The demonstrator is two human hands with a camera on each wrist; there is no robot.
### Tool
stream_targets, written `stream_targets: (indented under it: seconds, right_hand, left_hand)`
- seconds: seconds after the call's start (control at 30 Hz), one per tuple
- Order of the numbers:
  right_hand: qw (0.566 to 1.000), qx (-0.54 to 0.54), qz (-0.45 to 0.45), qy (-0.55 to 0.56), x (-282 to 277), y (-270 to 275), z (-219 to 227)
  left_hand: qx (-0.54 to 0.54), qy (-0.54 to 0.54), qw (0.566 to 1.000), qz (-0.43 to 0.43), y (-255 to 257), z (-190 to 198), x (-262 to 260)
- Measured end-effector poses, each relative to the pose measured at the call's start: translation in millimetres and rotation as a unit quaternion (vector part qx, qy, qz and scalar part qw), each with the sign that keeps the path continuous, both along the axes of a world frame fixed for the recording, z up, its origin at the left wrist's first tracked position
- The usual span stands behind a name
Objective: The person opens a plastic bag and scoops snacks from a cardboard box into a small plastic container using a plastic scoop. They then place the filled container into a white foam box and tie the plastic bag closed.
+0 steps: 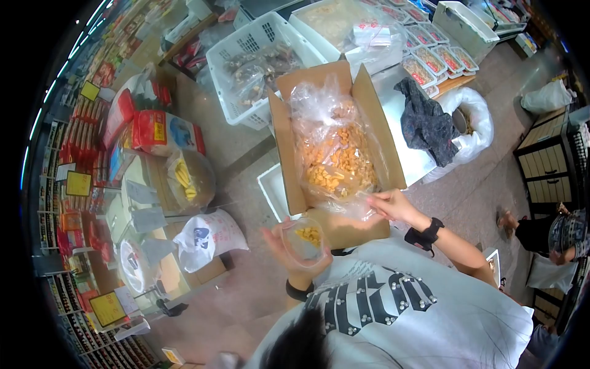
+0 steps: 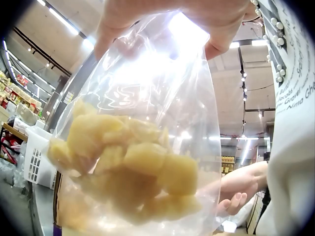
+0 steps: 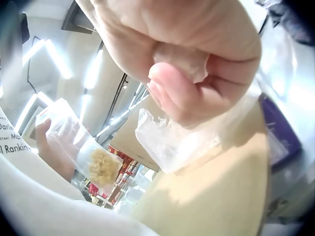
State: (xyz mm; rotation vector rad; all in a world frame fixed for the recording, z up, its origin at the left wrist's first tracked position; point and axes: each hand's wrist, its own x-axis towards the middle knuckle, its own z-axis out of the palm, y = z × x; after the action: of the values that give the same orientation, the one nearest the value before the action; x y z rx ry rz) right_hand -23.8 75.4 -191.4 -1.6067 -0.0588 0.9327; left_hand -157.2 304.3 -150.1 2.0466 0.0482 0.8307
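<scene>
My left hand [image 1: 318,264] holds a small clear plastic bag [image 2: 147,93] by its upper part. Soft-looking yellow chunks [image 2: 138,162] fill the bottom of that bag, which hangs just outside the near left corner of an open cardboard box [image 1: 382,132]. Inside the box a large clear liner bag [image 1: 316,98] lies loosely over many orange-yellow pieces [image 1: 335,175]. At the box's near end my right hand [image 1: 393,206] pinches the liner's near edge, its fingers curled round the bunched plastic. In the right wrist view, a loose end of plastic [image 3: 172,142] hangs below those fingers.
A white crate [image 1: 224,64] of bagged goods stands beyond the box. To the right lie a black plastic bag [image 1: 424,117], a white sack [image 1: 476,107] and packed trays [image 1: 424,58]. Shelves and a white bag [image 1: 209,240] are at left; another person [image 1: 547,237] stands far right.
</scene>
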Motion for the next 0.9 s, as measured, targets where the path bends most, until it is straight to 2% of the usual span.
stream_targets:
  seconds: [0.1, 0.2, 0.3, 0.4, 0.5, 0.63, 0.73, 0.83, 0.9]
  right_hand:
    - [1.000, -0.004, -0.017, 0.008, -3, -16, 15]
    - [0.998, -0.023, -0.053, 0.023, -5, -31, 36]
    - [0.998, -0.043, -0.043, -0.002, 3, -45, 63]
    - [0.998, -0.063, -0.001, -0.018, 18, -58, 99]
    - [0.995, -0.080, 0.046, -0.042, 31, -68, 149]
    - [0.982, -0.125, 0.127, -0.063, 45, -69, 202]
    - [0.947, -0.173, 0.211, -0.171, 51, -55, 223]
    - [0.868, -0.175, 0.342, -0.316, 68, -36, 231]
    - [0.829, -0.228, 0.386, -0.333, 66, -7, 258]
  left_hand:
    - [-0.057, 0.037, 0.997, -0.021, -3, -3, -1]
    - [-0.018, 0.045, 0.998, -0.051, -5, 0, 11]
    - [-0.073, 0.065, 0.992, -0.074, -8, -5, 19]
    - [-0.034, 0.107, 0.992, -0.056, -10, -6, 27]
    - [-0.073, 0.124, 0.987, -0.071, -15, -11, 36]
    - [-0.012, 0.117, 0.991, -0.060, -18, -26, 47]
    - [0.002, 0.112, 0.991, -0.070, -20, -23, 53]
    - [-0.002, 0.113, 0.991, -0.072, -22, -24, 55]
    - [-0.012, 0.114, 0.991, -0.074, -24, -23, 56]
